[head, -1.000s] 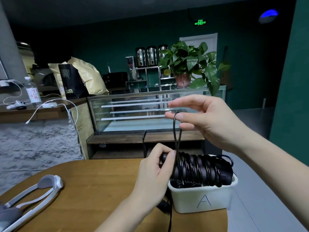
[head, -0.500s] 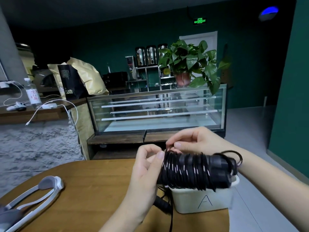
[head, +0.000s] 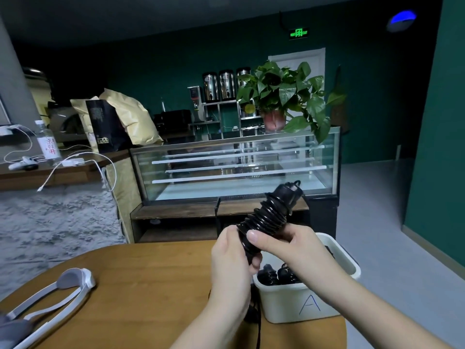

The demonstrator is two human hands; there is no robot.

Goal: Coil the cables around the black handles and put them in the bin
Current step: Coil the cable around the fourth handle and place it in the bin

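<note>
We see both hands raised above the wooden table [head: 141, 285], together gripping one black handle [head: 270, 215] that is wrapped in tight turns of black cable [head: 264, 220]. The left hand [head: 231, 270] curls its fingers around the lower end of the handle, and the right hand [head: 299, 250] closes on it just above, its thumb lying across the coils. The handle tilts up and away from the hands, so its free end points toward the glass display case [head: 236, 170] beyond them. A loose length of cable hangs down beneath the left hand and runs off toward the near edge of the table. Directly under the right hand and wrist sits the white bin [head: 307, 306], marked with a letter A on its near wall; inside it we can make out more black coiled handles, though how many we cannot tell. Well off to the left of the hands, a grey and white headset [head: 57, 295] lies on the table. Beyond the hands, a potted green plant [head: 284, 96] stands on top of the display case.
</note>
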